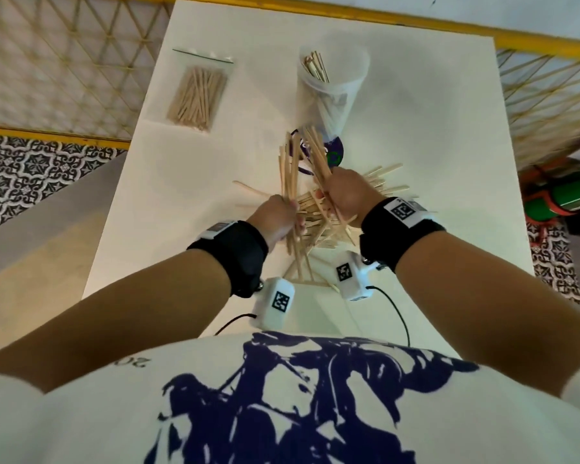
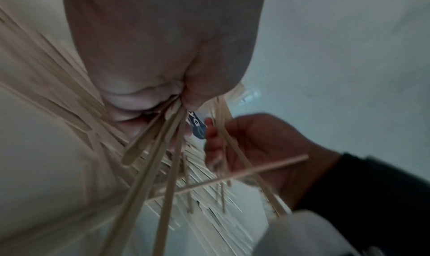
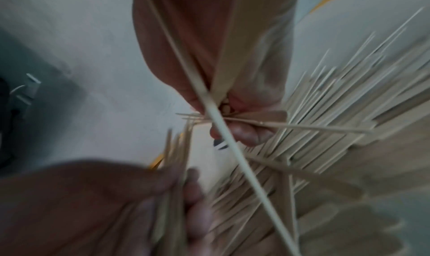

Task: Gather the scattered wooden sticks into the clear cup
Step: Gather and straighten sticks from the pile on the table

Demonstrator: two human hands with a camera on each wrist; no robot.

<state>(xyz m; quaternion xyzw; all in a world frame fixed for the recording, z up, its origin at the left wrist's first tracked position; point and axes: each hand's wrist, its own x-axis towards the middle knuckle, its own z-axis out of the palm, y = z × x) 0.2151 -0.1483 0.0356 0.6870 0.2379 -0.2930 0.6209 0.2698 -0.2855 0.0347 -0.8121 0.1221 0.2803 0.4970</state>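
Looks like a room in a home, set up for a tabletop chore. White worktop (image 1: 416,128) pushed against a yellow-framed cane lattice panel (image 1: 64,61). Patterned black-and-white floor tiles (image 1: 31,169) below, of a domestic kind. Green cylinder with orange fittings (image 1: 563,199) lying on the floor at the right. Zip bag of wooden sticks (image 1: 196,95) on the worktop.

Head view bright, even daylight, wide-angle bending at edges, slight softness, soft shadows on white table (image 1: 416,128), both wrist views dim, bluish, noisy, heavy motion blur on wooden sticks (image 3: 325,112), near skin out of focus
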